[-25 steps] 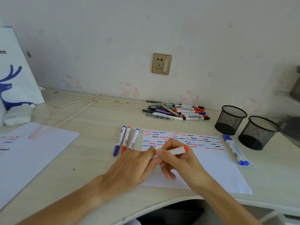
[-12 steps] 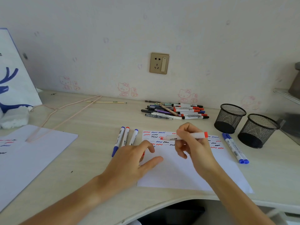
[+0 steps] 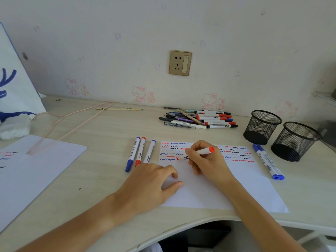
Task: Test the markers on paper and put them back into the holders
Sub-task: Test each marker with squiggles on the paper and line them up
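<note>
My right hand (image 3: 207,160) grips a white marker with a red end (image 3: 203,151), its tip touching the white paper (image 3: 227,190) at the left of the lowest row of red, blue and black squiggles. My left hand (image 3: 151,184) rests on the paper's left edge, fingers apart; whether it holds the cap is hidden. Three markers (image 3: 141,151) lie left of the paper, two blue markers (image 3: 268,160) lie right of it. Two black mesh holders (image 3: 261,126) (image 3: 294,140) stand at the right. A pile of pens and markers (image 3: 200,119) lies by the wall.
A second sheet of paper (image 3: 36,171) with a few marks lies at the left, a pink wire hanger (image 3: 72,122) partly on it. A white bag with a blue print (image 3: 14,88) and white foam (image 3: 14,128) sit far left. The desk's curved front edge (image 3: 181,226) runs below my arms.
My hands came apart from the marker; the right hand carried it up to the squiggle rows and lowered its tip onto the paper. The left hand settled flat at the paper's left edge.
</note>
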